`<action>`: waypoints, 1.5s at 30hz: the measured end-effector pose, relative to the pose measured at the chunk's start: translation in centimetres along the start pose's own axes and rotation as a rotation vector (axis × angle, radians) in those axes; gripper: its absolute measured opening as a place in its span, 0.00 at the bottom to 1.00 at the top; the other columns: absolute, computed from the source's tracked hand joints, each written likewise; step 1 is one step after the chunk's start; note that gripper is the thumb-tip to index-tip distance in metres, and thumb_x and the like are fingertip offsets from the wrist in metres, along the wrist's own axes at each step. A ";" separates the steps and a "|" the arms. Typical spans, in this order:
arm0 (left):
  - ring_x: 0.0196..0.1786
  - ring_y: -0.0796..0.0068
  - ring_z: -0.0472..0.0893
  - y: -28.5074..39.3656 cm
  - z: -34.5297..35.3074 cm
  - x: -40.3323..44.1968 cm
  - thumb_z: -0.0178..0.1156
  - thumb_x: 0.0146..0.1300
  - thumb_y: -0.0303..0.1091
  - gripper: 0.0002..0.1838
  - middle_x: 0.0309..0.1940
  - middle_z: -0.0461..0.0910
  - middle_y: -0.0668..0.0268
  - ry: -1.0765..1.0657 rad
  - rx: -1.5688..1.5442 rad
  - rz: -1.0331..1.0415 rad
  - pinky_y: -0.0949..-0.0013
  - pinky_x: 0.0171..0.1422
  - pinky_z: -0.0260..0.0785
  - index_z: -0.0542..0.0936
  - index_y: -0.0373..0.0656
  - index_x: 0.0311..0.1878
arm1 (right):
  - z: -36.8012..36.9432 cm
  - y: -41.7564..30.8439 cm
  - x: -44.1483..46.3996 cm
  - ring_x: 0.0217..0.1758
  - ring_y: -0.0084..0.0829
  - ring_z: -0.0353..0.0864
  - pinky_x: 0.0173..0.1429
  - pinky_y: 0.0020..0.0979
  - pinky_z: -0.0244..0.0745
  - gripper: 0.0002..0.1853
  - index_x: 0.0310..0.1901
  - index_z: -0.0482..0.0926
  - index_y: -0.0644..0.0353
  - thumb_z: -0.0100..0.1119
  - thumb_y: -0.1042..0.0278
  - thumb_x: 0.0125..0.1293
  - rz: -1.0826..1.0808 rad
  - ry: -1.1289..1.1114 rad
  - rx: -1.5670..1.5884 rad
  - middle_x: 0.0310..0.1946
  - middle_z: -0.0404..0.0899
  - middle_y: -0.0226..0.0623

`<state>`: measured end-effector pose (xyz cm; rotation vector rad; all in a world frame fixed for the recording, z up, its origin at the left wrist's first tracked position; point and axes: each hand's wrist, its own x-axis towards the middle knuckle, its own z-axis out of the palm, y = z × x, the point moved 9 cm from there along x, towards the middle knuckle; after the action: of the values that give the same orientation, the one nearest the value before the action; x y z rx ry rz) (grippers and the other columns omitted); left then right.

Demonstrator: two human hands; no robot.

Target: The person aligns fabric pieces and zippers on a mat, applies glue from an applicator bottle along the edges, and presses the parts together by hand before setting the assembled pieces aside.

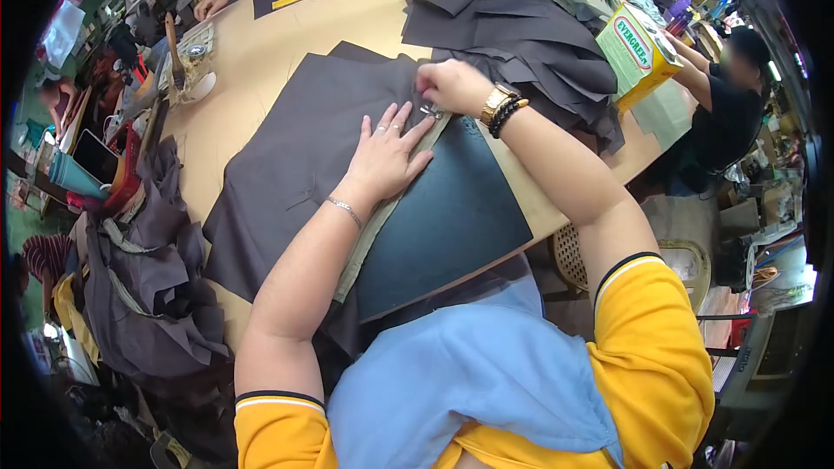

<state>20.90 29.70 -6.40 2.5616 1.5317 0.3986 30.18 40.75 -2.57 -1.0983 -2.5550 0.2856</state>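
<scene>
Head view: left hand (388,149) rests flat, fingers spread, on cloth (287,156) beside board (443,226); right hand (456,88) curls (grip unclear) near board's far end. Seemingly edge work; next needs steady cloth.

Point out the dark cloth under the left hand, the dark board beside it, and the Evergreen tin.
Dark cloth (295,156), head view: its flat upper face.
Dark board (447,217), head view: its bare top surface.
Evergreen tin (632,52), head view: its labelled side.
</scene>
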 end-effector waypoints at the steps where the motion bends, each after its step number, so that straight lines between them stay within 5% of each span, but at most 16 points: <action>1: 0.82 0.49 0.55 0.1 0.0 0.0 0.49 0.74 0.58 0.31 0.80 0.57 0.52 0.003 0.000 0.007 0.33 0.80 0.45 0.66 0.61 0.77 | -1.4 0.0 -0.5 0.39 0.48 0.86 0.43 0.46 0.80 0.05 0.40 0.81 0.56 0.61 0.67 0.64 -0.044 0.107 -0.162 0.34 0.86 0.43; 4: 0.83 0.51 0.53 -0.1 0.4 0.1 0.49 0.74 0.58 0.31 0.80 0.56 0.56 -0.027 0.018 -0.010 0.33 0.81 0.45 0.66 0.63 0.77 | -4.2 1.1 -1.7 0.39 0.46 0.85 0.44 0.46 0.79 0.07 0.43 0.80 0.55 0.55 0.64 0.72 0.039 0.262 -0.241 0.34 0.85 0.42; 5: 0.83 0.51 0.53 -0.1 0.4 0.1 0.50 0.74 0.58 0.31 0.81 0.55 0.56 -0.019 0.016 -0.005 0.33 0.81 0.45 0.66 0.64 0.77 | -4.6 0.2 -2.3 0.39 0.45 0.85 0.45 0.44 0.80 0.08 0.43 0.82 0.55 0.58 0.61 0.71 -0.088 0.251 -0.181 0.34 0.85 0.41; 8: 0.83 0.51 0.52 -0.1 0.4 0.1 0.50 0.74 0.58 0.31 0.81 0.55 0.56 -0.009 0.006 -0.005 0.34 0.81 0.44 0.66 0.64 0.77 | -2.8 -1.3 -3.9 0.39 0.44 0.85 0.46 0.42 0.80 0.08 0.43 0.85 0.53 0.62 0.61 0.67 -0.207 -0.068 -0.056 0.34 0.86 0.40; 9: 0.83 0.51 0.52 -0.1 0.3 0.2 0.50 0.74 0.58 0.30 0.81 0.55 0.56 -0.018 0.002 -0.010 0.34 0.81 0.44 0.66 0.64 0.77 | -1.7 0.5 -3.9 0.43 0.45 0.86 0.50 0.43 0.81 0.11 0.43 0.86 0.49 0.65 0.58 0.62 -0.061 -0.220 -0.200 0.37 0.86 0.40; 12: 0.83 0.52 0.51 -0.1 0.3 0.3 0.50 0.74 0.57 0.31 0.81 0.54 0.56 -0.051 -0.015 -0.019 0.34 0.82 0.42 0.65 0.63 0.77 | -5.5 5.8 -4.3 0.48 0.44 0.85 0.53 0.42 0.80 0.10 0.45 0.86 0.49 0.60 0.67 0.64 0.160 0.154 -0.339 0.44 0.86 0.41; 14: 0.84 0.51 0.50 -0.3 0.3 0.5 0.50 0.74 0.57 0.31 0.81 0.54 0.55 -0.055 -0.127 -0.022 0.35 0.82 0.40 0.65 0.62 0.78 | -9.8 4.9 -6.1 0.50 0.44 0.85 0.54 0.43 0.80 0.12 0.49 0.85 0.52 0.57 0.73 0.66 0.064 0.477 -0.327 0.45 0.86 0.43; 16: 0.84 0.51 0.48 -1.6 0.0 0.8 0.51 0.75 0.56 0.32 0.82 0.53 0.54 -0.036 -0.338 -0.048 0.36 0.82 0.38 0.65 0.60 0.78 | -11.9 3.3 -8.2 0.51 0.46 0.84 0.54 0.42 0.79 0.13 0.53 0.83 0.56 0.57 0.73 0.68 -0.003 0.513 -0.219 0.46 0.85 0.44; 19: 0.84 0.48 0.47 -4.9 -3.3 -0.8 0.58 0.73 0.53 0.32 0.81 0.56 0.53 0.123 -0.535 -0.028 0.36 0.83 0.36 0.68 0.59 0.77 | -11.8 1.0 -14.0 0.48 0.43 0.85 0.53 0.37 0.79 0.15 0.55 0.83 0.60 0.64 0.66 0.68 0.111 0.342 -0.070 0.45 0.86 0.43; 23: 0.84 0.48 0.48 -6.3 -4.8 -4.8 0.60 0.71 0.54 0.30 0.80 0.56 0.53 0.035 -0.310 -0.117 0.33 0.82 0.38 0.71 0.62 0.74 | -8.4 0.7 -19.5 0.45 0.41 0.85 0.52 0.34 0.79 0.16 0.51 0.84 0.62 0.69 0.66 0.64 0.228 0.263 0.142 0.43 0.85 0.45; 32: 0.83 0.51 0.51 -3.8 -2.0 -5.9 0.60 0.67 0.59 0.31 0.80 0.58 0.57 -0.016 -0.111 -0.081 0.35 0.82 0.40 0.74 0.64 0.72 | -4.2 -1.9 -7.5 0.48 0.42 0.85 0.54 0.39 0.80 0.21 0.50 0.86 0.55 0.71 0.52 0.60 0.019 0.154 -0.032 0.44 0.86 0.40; 39: 0.83 0.53 0.53 -3.9 -2.1 -6.0 0.61 0.66 0.60 0.31 0.80 0.59 0.58 -0.006 -0.113 -0.086 0.37 0.83 0.40 0.75 0.66 0.72 | -0.9 3.0 -4.0 0.40 0.43 0.88 0.49 0.38 0.80 0.12 0.38 0.88 0.58 0.68 0.58 0.61 0.163 -0.267 0.119 0.33 0.88 0.42; 45: 0.83 0.54 0.53 -3.9 -2.1 -6.0 0.61 0.66 0.61 0.32 0.80 0.59 0.58 -0.001 -0.130 -0.081 0.37 0.83 0.40 0.75 0.65 0.72 | -2.9 6.2 -1.4 0.43 0.45 0.87 0.51 0.41 0.80 0.09 0.39 0.87 0.58 0.62 0.65 0.63 0.157 -0.189 -0.095 0.36 0.88 0.45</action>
<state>14.28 26.24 -6.28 2.3933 1.5495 0.4701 36.33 44.08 -2.13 -1.3708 -2.6743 0.3239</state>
